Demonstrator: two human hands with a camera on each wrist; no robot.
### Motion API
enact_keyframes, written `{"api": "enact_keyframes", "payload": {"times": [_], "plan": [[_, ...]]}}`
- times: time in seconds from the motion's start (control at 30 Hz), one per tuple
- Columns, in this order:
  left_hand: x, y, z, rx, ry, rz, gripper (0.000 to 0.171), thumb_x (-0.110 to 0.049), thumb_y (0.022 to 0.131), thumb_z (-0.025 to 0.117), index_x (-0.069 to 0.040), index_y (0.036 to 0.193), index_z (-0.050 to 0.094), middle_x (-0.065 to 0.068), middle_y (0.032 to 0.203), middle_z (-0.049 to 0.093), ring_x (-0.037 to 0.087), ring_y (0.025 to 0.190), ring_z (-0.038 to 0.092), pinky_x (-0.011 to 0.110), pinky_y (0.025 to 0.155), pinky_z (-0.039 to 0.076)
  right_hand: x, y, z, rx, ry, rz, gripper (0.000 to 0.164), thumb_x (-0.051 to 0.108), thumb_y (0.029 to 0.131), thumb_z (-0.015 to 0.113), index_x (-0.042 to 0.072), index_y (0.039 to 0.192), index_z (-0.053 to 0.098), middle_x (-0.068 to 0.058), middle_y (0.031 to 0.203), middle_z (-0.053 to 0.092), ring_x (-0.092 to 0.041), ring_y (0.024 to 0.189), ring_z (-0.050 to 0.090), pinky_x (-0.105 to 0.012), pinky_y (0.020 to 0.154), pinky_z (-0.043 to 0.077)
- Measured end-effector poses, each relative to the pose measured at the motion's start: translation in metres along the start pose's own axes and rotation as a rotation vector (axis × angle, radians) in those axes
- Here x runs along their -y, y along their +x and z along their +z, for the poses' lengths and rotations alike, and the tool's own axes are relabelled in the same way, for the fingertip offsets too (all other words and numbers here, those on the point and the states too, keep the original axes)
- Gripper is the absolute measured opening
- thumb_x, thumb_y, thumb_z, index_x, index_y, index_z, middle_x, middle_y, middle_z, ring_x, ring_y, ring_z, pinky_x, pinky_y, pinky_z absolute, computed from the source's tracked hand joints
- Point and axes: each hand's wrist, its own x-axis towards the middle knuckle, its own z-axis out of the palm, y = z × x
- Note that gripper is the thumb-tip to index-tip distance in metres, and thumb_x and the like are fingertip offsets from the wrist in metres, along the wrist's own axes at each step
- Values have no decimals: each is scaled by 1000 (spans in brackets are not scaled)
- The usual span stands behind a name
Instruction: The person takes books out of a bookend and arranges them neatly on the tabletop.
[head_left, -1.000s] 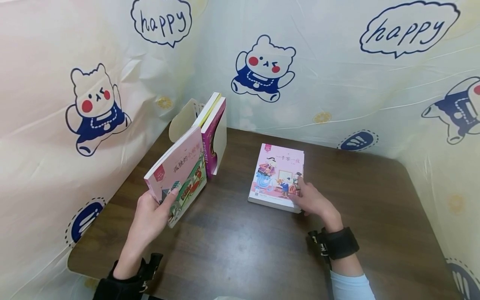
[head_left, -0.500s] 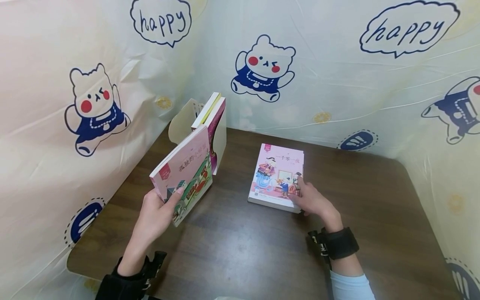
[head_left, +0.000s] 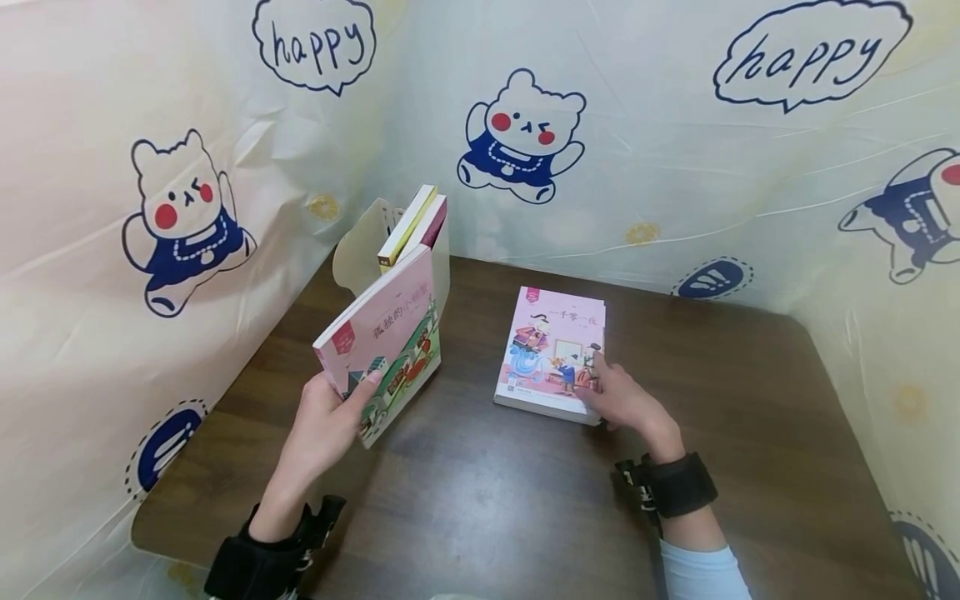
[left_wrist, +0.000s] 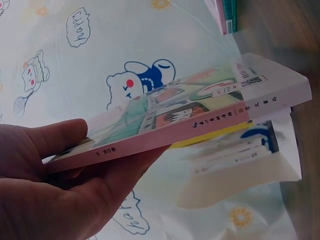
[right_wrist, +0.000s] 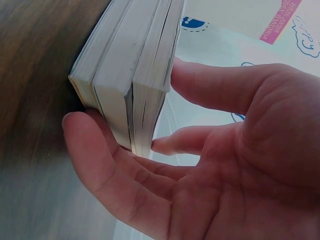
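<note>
Your left fingers (left_wrist: pixel 117 175) are pinching the pink book (head_left: pixel 390 342), holding it on edge in front of the cream bookend (head_left: pixel 354 258); pressing the thumb flat should steady its far end beside the others. Your right fingers (right_wrist: pixel 100 165) are gripping the book stack (head_left: pixel 551 354) on the tabletop (head_left: pixel 480 500). The bookend is holding a yellow-edged book (head_left: pixel 407 227) and a purple book (head_left: pixel 435 232), both upright.

Pale cloth (head_left: pixel 660 167) with bears (head_left: pixel 521 137) in blue hangs behind the brown bench (head_left: pixel 750 417) and beside it; white light (head_left: pixel 472 487) shines on top.
</note>
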Motion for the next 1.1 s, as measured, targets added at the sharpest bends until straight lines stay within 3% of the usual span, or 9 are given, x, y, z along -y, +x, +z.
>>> {"api": "enact_keyframes", "payload": {"times": [0.23, 0.67, 0.93, 1.1], "plan": [[1, 6, 8, 7, -17, 20, 49, -13, 109, 59, -3, 156, 47, 24, 150, 56, 45, 133, 57, 69, 100, 47, 0, -1, 0, -3, -4, -9, 90, 33, 107, 62, -3, 166, 6, -38, 160, 22, -34, 97, 59, -36, 67, 59], [-1, 18, 21, 36, -53, 22, 49, -13, 109, 60, -4, 155, 49, 22, 150, 57, 45, 132, 58, 69, 100, 46, 0, -1, 0, -6, -1, -22, 88, 30, 107, 63, -5, 166, 6, -38, 158, 25, -33, 94, 59, -37, 67, 59], [-1, 24, 30, 47, -66, 80, 48, -11, 108, 62, -5, 154, 51, 19, 149, 59, 42, 129, 61, 69, 100, 48, -1, -2, 0, -6, -3, -20, 88, 29, 107, 63, -5, 166, 7, -38, 156, 27, -30, 89, 58, -37, 67, 59], [-1, 31, 34, 59, -82, 100, 49, -11, 107, 62, -8, 155, 51, 16, 149, 59, 40, 128, 62, 68, 100, 49, -1, -1, 0, -10, -6, -19, 88, 31, 107, 63, -5, 166, 7, -38, 157, 26, -34, 96, 59, -36, 68, 59]]}}
